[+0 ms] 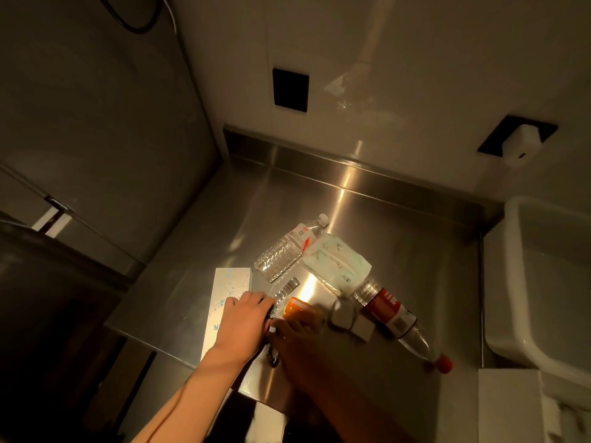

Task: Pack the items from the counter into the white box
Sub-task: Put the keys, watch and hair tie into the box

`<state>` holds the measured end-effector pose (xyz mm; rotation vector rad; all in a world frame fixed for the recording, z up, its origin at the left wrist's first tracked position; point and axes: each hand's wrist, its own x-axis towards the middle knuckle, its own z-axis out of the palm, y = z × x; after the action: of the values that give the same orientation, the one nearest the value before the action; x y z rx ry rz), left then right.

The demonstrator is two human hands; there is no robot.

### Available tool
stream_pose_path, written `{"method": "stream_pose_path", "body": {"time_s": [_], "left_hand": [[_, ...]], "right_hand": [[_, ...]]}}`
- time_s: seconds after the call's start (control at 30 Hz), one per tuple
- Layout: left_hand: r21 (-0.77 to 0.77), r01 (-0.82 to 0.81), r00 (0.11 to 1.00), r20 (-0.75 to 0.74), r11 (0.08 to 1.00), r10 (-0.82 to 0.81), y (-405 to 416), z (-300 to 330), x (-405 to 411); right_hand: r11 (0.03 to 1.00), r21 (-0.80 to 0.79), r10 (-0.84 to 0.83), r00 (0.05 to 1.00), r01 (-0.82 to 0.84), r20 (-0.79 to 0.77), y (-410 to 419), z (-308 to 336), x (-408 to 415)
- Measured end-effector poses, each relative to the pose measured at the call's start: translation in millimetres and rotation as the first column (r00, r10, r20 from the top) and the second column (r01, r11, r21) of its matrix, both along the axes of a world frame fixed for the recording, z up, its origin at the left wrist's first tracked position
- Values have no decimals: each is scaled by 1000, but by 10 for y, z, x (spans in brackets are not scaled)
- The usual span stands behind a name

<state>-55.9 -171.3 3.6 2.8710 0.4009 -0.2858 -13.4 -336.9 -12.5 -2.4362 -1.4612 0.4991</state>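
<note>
Stainless steel fills the middle of the frame: a dim counter (pixel 367 219) with a raised back edge against a pale wall, lit by a bright streak down its centre. At the right edge sits the white box (pixel 540 282), an open plastic tub with rounded corners, well apart from the cluster of items.

Toward the centre, a clear water bottle (pixel 289 247) lies on its side with its white cap pointing to the upper right. Just beside it, to the right, rests a soft tissue pack (pixel 337 263). Lower right, a cola bottle (pixel 399 318) with a red label lies flat, its red cap toward the lower right corner. A small grey block (pixel 350 318) sits against it. A long white carton (pixel 224 302) lies at the left of the cluster.

Both hands meet at lower centre. The left hand (pixel 243 321) curls its fingers around a metallic watch band (pixel 286 290), which stretches toward the upper right. The right hand (pixel 295 340) (deep in shadow) touches an orange object (pixel 300 310); whether its fingers close on anything I cannot tell.
</note>
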Motion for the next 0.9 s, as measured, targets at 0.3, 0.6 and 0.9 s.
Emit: {"method": "stream_pose_path", "body": {"time_s": [0.3, 0.6, 0.9], "left_hand": [[-23, 25, 999, -25, 999, -25, -19, -25, 16], [-114, -6, 999, 42, 993, 11, -59, 30, -40], [-138, -105, 981, 148, 985, 125, -150, 324, -91]], "right_hand": [[991, -123, 67, 986, -48, 151, 21, 115, 8], [983, -185, 16, 996, 0, 83, -66, 89, 52], [976, 158, -144, 989, 147, -33, -150, 388, 139]]}}
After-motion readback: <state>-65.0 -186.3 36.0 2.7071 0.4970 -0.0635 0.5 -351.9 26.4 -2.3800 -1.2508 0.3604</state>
